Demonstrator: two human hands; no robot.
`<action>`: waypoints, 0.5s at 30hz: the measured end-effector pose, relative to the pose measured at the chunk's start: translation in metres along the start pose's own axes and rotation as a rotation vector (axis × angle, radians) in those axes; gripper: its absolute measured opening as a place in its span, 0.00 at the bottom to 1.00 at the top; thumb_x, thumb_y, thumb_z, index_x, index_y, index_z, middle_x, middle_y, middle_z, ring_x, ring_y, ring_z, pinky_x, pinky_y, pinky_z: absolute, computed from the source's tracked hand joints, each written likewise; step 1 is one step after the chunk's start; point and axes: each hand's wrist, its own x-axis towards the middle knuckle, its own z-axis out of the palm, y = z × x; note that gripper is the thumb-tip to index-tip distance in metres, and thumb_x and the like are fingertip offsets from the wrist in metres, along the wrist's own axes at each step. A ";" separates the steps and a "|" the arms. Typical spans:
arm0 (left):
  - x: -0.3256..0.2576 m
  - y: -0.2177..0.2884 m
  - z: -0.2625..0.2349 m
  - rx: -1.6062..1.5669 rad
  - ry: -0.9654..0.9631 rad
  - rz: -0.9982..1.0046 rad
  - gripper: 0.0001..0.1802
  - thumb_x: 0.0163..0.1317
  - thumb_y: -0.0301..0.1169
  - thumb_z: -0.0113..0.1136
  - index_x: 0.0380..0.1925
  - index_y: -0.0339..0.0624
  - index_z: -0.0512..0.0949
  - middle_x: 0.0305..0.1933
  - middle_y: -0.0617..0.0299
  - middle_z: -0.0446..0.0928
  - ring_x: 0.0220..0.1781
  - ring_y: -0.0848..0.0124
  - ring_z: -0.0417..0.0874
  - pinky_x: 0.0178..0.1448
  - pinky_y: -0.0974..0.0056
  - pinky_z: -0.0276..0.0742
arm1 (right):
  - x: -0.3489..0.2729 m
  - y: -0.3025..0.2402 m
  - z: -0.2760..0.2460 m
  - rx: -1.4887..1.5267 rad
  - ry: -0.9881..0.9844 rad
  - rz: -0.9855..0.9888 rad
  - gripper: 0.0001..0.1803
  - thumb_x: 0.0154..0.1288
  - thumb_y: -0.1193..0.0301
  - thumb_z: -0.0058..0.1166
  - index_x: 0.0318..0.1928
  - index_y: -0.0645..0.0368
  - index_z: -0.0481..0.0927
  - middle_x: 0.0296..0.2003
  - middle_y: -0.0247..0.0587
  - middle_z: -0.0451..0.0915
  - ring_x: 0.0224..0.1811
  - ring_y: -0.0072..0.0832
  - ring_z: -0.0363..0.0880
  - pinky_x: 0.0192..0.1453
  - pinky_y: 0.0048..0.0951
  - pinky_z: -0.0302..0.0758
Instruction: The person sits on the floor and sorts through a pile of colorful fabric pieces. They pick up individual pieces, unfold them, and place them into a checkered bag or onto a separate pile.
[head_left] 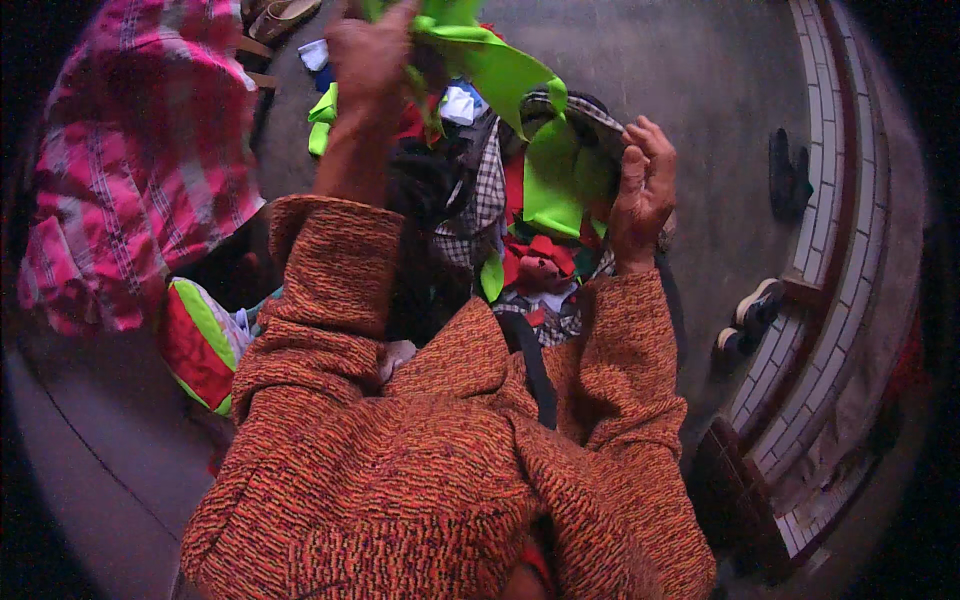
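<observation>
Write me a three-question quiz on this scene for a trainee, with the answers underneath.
1. Which of the person's hands holds the lime green cloth at the top edge of the picture?
2. True or false: the pink plaid cloth is on the person's left side.
3. The person's sleeves are mainly which colour?
A. Blue
B. White
C. Orange

Key:
1. The left hand.
2. True.
3. C.
</observation>
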 end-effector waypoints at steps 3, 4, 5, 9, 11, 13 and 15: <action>0.021 -0.016 -0.020 -0.360 0.143 -0.011 0.18 0.48 0.35 0.68 0.31 0.31 0.76 0.27 0.57 0.77 0.22 0.68 0.76 0.26 0.61 0.74 | 0.002 0.005 -0.002 0.035 0.041 0.025 0.13 0.68 0.67 0.45 0.45 0.62 0.75 0.50 0.49 0.73 0.55 0.38 0.71 0.59 0.33 0.66; 0.023 -0.017 -0.026 -0.413 0.182 0.010 0.16 0.49 0.34 0.67 0.31 0.32 0.76 0.28 0.56 0.77 0.21 0.68 0.76 0.24 0.62 0.74 | 0.002 0.006 -0.003 0.033 0.046 0.029 0.13 0.68 0.67 0.45 0.45 0.62 0.75 0.50 0.49 0.74 0.55 0.37 0.71 0.59 0.34 0.66; 0.023 -0.018 -0.032 -0.429 0.182 0.073 0.16 0.50 0.34 0.67 0.31 0.32 0.76 0.28 0.57 0.78 0.22 0.69 0.76 0.24 0.63 0.74 | 0.002 0.008 -0.003 0.031 0.051 0.032 0.12 0.68 0.67 0.45 0.45 0.62 0.75 0.50 0.48 0.74 0.55 0.37 0.71 0.59 0.34 0.66; 0.010 -0.019 -0.053 -0.507 0.176 0.330 0.15 0.53 0.33 0.64 0.35 0.30 0.77 0.30 0.58 0.78 0.23 0.72 0.77 0.26 0.67 0.75 | 0.004 0.017 -0.004 0.054 0.072 0.051 0.12 0.67 0.69 0.47 0.45 0.62 0.75 0.49 0.47 0.74 0.53 0.36 0.72 0.58 0.33 0.68; 0.036 -0.022 -0.066 -0.441 0.376 -0.051 0.16 0.54 0.31 0.61 0.39 0.30 0.77 0.35 0.59 0.78 0.30 0.73 0.78 0.32 0.68 0.76 | 0.003 0.016 -0.005 0.104 0.080 0.091 0.11 0.67 0.69 0.47 0.45 0.62 0.75 0.48 0.47 0.75 0.52 0.35 0.73 0.56 0.32 0.69; 0.042 -0.023 -0.070 -0.649 0.542 0.060 0.17 0.51 0.25 0.62 0.37 0.21 0.72 0.39 0.49 0.76 0.32 0.61 0.81 0.36 0.58 0.82 | 0.002 0.013 -0.004 0.205 0.095 0.162 0.11 0.67 0.70 0.47 0.46 0.61 0.75 0.47 0.46 0.75 0.50 0.34 0.74 0.54 0.31 0.71; 0.052 -0.032 -0.080 -0.766 0.580 0.199 0.17 0.53 0.25 0.60 0.39 0.20 0.72 0.41 0.47 0.76 0.35 0.60 0.81 0.37 0.57 0.82 | 0.003 0.015 -0.007 0.151 0.101 0.150 0.12 0.66 0.69 0.49 0.47 0.61 0.74 0.47 0.44 0.75 0.48 0.31 0.75 0.52 0.30 0.72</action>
